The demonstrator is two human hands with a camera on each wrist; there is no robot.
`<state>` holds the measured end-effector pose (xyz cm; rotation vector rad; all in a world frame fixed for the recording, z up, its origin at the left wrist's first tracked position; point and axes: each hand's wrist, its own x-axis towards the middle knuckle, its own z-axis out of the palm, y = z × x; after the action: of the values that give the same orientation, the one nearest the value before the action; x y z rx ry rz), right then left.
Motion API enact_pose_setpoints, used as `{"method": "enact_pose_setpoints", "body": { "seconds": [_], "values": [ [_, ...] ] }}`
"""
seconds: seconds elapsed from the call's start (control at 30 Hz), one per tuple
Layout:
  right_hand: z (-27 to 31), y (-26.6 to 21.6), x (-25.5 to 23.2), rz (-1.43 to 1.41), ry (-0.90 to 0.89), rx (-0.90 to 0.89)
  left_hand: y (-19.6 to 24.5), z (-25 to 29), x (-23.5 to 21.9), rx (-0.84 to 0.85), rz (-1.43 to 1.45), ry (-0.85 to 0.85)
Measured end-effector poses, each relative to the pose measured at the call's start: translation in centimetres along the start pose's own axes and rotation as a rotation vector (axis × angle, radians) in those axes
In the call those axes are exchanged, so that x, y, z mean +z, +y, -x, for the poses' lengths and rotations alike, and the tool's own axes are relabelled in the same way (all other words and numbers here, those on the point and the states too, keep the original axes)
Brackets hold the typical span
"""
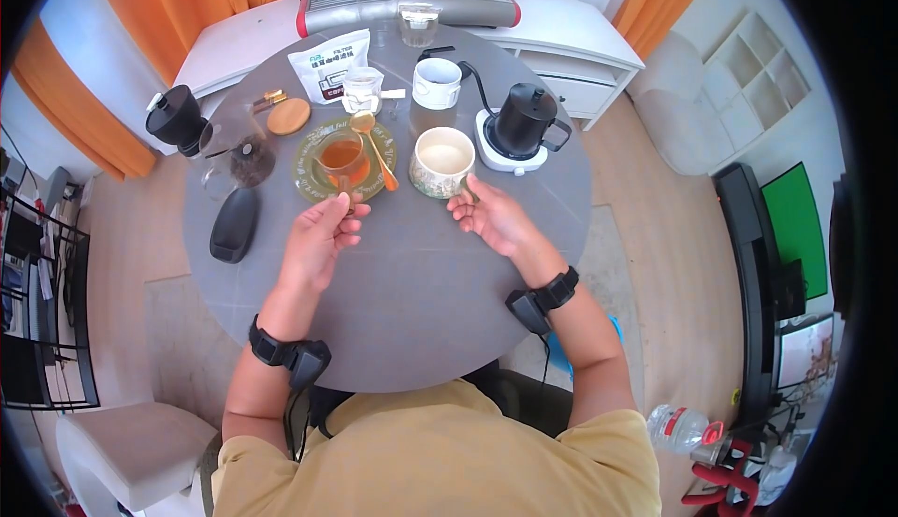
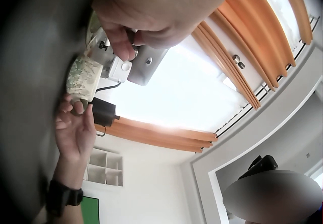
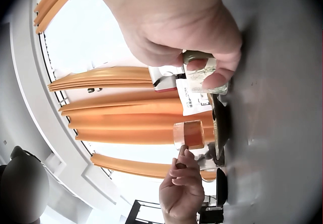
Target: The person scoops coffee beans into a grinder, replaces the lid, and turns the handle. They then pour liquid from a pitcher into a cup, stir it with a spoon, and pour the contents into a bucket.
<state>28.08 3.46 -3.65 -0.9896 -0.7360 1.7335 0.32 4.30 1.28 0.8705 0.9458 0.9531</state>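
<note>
My left hand (image 1: 318, 244) pinches the handle of a clear glass cup (image 1: 340, 154) of amber liquid. In the right wrist view the glass cup (image 3: 187, 135) is upright, close over an olive-green saucer (image 1: 305, 178). A gold spoon (image 1: 378, 149) lies across the right side of that saucer. My right hand (image 1: 496, 218) holds the handle of a cream mug (image 1: 432, 178) with a green floral pattern, thumb on top and fingers curled below. This mug (image 2: 83, 78) appears upright on the grey table in the left wrist view, the handle partly hidden by the fingers.
Behind the mug stand a white dripper (image 1: 436, 87) and a black kettle (image 1: 526, 119) on a white base (image 1: 510, 157). A filter bag (image 1: 318, 63), round wooden lid (image 1: 289, 116), glass server (image 1: 245, 157), grinder (image 1: 175, 120) and black oval object (image 1: 235, 225) are to the left.
</note>
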Motion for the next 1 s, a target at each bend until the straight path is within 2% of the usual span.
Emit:
{"method": "enact_pose_setpoints", "body": {
  "seconds": [0.17,0.33,0.47,0.53,0.63,0.87,0.93,1.0],
  "values": [
    [1.8,-0.4,0.0,-0.004,0.009,-0.038,-0.2,0.1,2.0,-0.026,-0.012,-0.021],
    [7.2,-1.5,-0.4,0.089,0.078,-0.076,-2.3,-1.3,5.0,-0.127,0.091,-0.138],
    [11.3,-2.8,-0.6,0.087,0.153,-0.104,-4.8,-2.8,7.6,-0.193,0.088,-0.141],
    [12.5,-3.8,-0.3,0.134,0.205,-0.178,-5.9,-3.7,8.7,-0.228,0.126,-0.145],
    [13.1,-5.5,1.2,0.177,0.188,-0.229,-7.0,-4.6,10.1,-0.241,0.155,-0.119],
    [7.4,-7.6,6.7,0.164,-0.007,-0.146,-8.7,-6.3,11.7,-0.182,0.166,-0.064],
    [4.3,-7.1,7.9,0.125,-0.095,-0.010,-8.8,-5.8,11.9,-0.119,0.166,-0.081],
    [1.3,-6.5,9.3,0.125,-0.159,0.013,-8.5,-5.4,12.1,-0.087,0.197,-0.048]
  ]
}}
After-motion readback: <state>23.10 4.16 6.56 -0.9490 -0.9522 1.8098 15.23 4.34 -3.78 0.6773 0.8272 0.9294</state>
